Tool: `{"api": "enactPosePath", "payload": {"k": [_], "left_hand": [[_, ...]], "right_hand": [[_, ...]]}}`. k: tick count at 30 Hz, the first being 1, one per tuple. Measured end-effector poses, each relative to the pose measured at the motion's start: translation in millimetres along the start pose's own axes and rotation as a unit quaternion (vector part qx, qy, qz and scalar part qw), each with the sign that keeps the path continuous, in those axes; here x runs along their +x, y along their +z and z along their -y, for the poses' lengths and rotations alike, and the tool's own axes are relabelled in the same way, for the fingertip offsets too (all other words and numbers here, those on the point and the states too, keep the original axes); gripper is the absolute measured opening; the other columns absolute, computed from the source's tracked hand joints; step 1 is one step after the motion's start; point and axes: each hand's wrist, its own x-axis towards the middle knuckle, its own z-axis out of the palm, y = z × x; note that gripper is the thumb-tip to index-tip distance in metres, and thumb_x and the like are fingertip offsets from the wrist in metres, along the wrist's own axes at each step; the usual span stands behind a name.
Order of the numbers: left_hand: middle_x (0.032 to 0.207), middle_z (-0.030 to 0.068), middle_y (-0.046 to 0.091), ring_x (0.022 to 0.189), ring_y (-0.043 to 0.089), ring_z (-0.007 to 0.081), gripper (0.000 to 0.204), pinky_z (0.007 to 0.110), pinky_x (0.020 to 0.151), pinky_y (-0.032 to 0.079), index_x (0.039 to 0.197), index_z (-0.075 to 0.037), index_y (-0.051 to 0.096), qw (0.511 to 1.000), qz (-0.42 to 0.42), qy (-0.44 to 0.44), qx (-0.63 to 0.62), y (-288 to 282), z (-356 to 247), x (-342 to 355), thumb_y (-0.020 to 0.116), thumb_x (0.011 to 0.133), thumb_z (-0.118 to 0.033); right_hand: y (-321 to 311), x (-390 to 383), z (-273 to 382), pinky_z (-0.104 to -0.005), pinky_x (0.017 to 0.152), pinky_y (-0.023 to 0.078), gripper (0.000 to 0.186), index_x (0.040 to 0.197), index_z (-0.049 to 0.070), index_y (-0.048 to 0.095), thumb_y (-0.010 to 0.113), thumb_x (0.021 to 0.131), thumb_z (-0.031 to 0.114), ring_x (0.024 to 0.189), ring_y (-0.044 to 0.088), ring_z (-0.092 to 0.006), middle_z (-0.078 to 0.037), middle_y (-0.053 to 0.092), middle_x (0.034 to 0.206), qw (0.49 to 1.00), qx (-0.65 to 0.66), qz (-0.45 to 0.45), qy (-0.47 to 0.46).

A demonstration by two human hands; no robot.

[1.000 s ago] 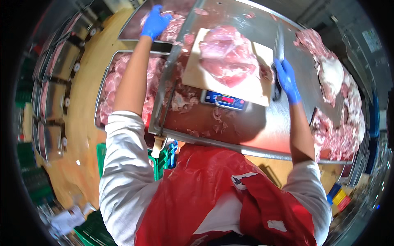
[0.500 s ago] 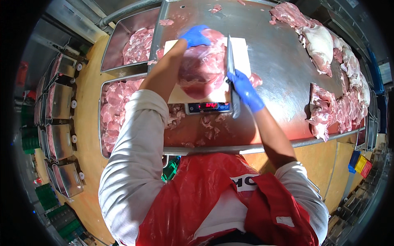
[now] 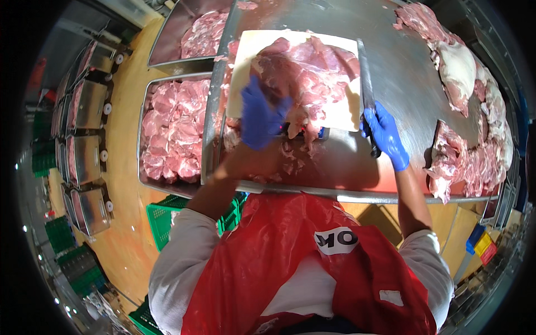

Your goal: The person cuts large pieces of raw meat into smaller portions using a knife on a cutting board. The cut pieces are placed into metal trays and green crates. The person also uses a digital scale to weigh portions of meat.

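The left hand [image 3: 261,114], in a blue glove, lies open with fingers spread on the large pink slab of raw meat [image 3: 310,70]. The slab rests on a white rectangular cutting board [image 3: 349,109] on the steel tabletop [image 3: 402,84]. The right hand [image 3: 386,134], also blue-gloved, grips a long steel-bladed knife [image 3: 365,78] beside the board's right edge.

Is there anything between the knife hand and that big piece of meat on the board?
Nothing visible. The right hand holds the knife along the board's right edge, beside the meat; the left hand rests on the meat.

steel table [image 3: 413,84] — cutting board [image 3: 346,114], meat pieces [image 3: 474,151]
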Motion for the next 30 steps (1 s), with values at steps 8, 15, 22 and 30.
{"api": "enactPosePath", "payload": {"k": [8,15,22,30], "left_hand": [[0.122,0.0239,0.054,0.115,0.054,0.0372,0.078,0.045,0.095,0.046,0.136,0.003,0.038,0.989,-0.124,0.077,-0.001,36.4,101.6,45.3,0.077,0.074,-0.022],[0.089,0.0225,0.067,0.087,0.066,0.0416,0.035,0.047,0.077,0.053,0.099,-0.003,0.062,0.986,-0.137,-0.055,-0.072,67.4,88.7,14.6,0.067,0.079,-0.032],[0.076,0.0242,0.064,0.075,0.064,0.0437,0.022,0.049,0.063,0.05,0.083,-0.001,0.062,0.987,-0.154,-0.033,0.007,53.7,87.7,16.3,0.066,0.08,-0.022],[0.071,0.0176,0.063,0.064,0.061,0.0397,0.013,0.045,0.06,0.05,0.071,-0.006,0.061,0.983,-0.18,0.034,-0.031,18.6,117.6,3.0,0.067,0.075,-0.017]], "right_hand": [[59.6,94.5,78.6,-0.0547,0.061,0.046,0.02,0.107,-0.001,0.044,0.047,0.099,0.018,0.073,0.06,-0.0488,-0.031,0.06,0.076,0.868,-0.385,0.056,-0.309],[125.5,133.8,106.3,-0.0553,0.064,0.048,0.027,0.112,-0.005,0.043,0.046,0.098,0.018,0.075,0.063,-0.0473,-0.031,0.062,0.083,0.794,-0.526,0.102,-0.287],[159.3,150.5,105.0,-0.054,0.071,0.052,0.022,0.103,-0.007,0.049,0.045,0.093,0.013,0.081,0.066,-0.0461,-0.03,0.065,0.085,0.777,-0.555,0.112,-0.273],[114.9,58.9,57.4,-0.0542,0.07,0.053,0.024,0.114,-0.003,0.043,0.041,0.098,0.015,0.08,0.066,-0.0466,-0.031,0.064,0.096,0.758,-0.614,0.181,-0.124]]}}
